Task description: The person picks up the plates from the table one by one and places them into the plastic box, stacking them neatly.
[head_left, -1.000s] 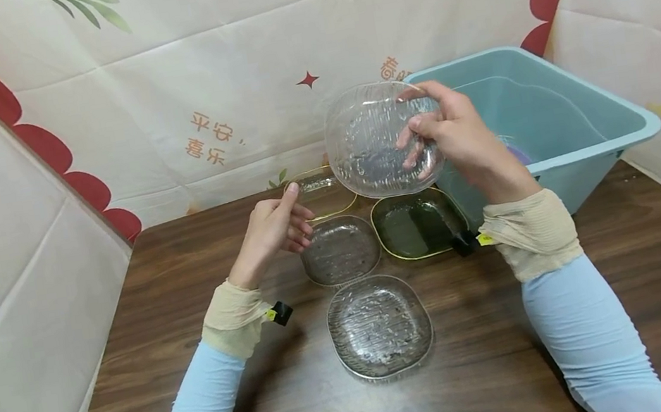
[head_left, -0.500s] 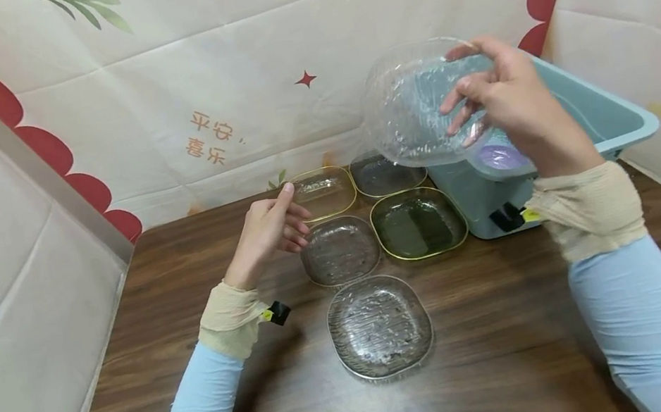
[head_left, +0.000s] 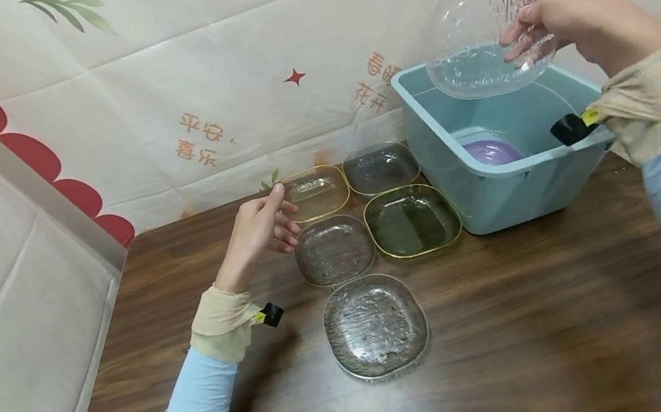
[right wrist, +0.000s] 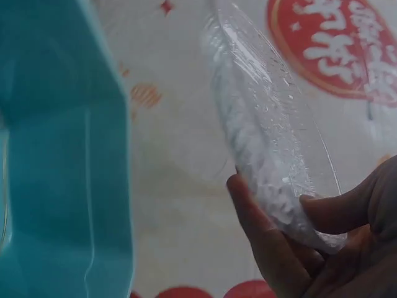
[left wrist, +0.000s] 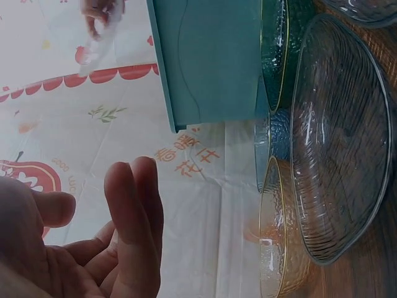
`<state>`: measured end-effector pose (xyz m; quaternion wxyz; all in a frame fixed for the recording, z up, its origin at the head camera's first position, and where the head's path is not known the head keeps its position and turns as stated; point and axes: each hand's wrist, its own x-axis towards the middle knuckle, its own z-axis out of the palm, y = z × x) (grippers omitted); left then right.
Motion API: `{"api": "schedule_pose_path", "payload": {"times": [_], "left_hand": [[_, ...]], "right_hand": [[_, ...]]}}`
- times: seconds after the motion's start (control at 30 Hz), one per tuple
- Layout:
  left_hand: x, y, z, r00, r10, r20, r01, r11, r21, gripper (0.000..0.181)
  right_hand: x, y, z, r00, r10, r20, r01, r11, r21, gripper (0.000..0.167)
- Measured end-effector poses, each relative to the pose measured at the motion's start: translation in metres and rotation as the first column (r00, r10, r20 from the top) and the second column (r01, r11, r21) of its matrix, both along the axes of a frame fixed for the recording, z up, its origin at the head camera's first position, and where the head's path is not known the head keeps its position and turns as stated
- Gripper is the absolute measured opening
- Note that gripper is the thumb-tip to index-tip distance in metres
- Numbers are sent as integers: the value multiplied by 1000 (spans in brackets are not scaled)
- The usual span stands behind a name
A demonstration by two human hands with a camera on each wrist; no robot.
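Above the blue-green bin [head_left: 494, 185], my right hand [head_left: 586, 11] pinches a clear textured plastic plate [head_left: 465, 36] by its edge. In the right wrist view the thumb lies on one face of the clear plate [right wrist: 260, 130] and the fingers behind it. My left hand [head_left: 258, 234] hovers with relaxed fingers, holding nothing, near the amber gold-rimmed plate [head_left: 319, 197] and the clear greyish plate [head_left: 335, 251]. Beside these lie a dark green gold-rimmed plate [head_left: 413, 222] and a bluish-grey gold-rimmed plate [head_left: 381, 166]. Closest to me is another clear ribbed plate [head_left: 376, 327].
Something purple [head_left: 492, 151] shows inside the bin at its near left. The plates stand on a dark wooden table [head_left: 518, 349]. A white printed cloth [head_left: 148, 98] hangs behind, and a pale panel [head_left: 8, 282] borders the left side.
My right hand has carried the clear plate up and to the right, from over the back plates to above the bin. The bluish-grey plate is now uncovered. My left hand has stayed nearly still.
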<state>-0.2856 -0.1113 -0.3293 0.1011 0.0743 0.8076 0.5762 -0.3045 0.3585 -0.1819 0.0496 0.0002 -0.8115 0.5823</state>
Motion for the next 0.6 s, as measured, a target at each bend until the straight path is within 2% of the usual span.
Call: {"api": "schedule_pose_path", "payload": {"times": [0.07, 0.13, 0.17, 0.23, 0.3, 0.37, 0.43, 0.53, 0.6], "left_hand": [[1, -1, 0, 1000, 7, 0, -7, 1000, -12, 69], [2, -3, 0, 1000, 10, 3, -10, 1000, -18, 68], [3, -3, 0, 1000, 10, 4, -10, 1000, -21, 68], [3, -4, -1, 1000, 11, 4, -11, 1000, -22, 68], [4, -4, -1, 1000, 12, 1, -12, 1000, -21, 69], [4, -4, -1, 1000, 12, -5, -12, 1000, -22, 69], [4, -4, -1, 1000, 12, -8, -12, 1000, -23, 68], [5, -3, -2, 1000, 9, -9, -10, 1000, -24, 66], [5, -1, -2, 1000, 8, -10, -8, 1000, -22, 65]], "right_hand": [[-11, 5, -3, 999, -19, 47, 13, 992, 127, 30], [-21, 8, -10, 996, -20, 86, -2, 967, 256, 23], [-25, 9, -14, 994, -15, 105, -19, 948, 319, 25], [-34, 11, -22, 987, 3, 158, -68, 911, 407, 36], [-42, 12, -28, 972, 22, 233, -130, 880, 457, 49], [-50, 12, -33, 948, 45, 315, -200, 854, 480, 54], [-57, 12, -38, 917, 64, 393, -260, 844, 469, 51], [-67, 10, -45, 864, 99, 494, -345, 832, 435, 46], [-73, 9, -50, 819, 130, 559, -402, 825, 397, 42]]}}
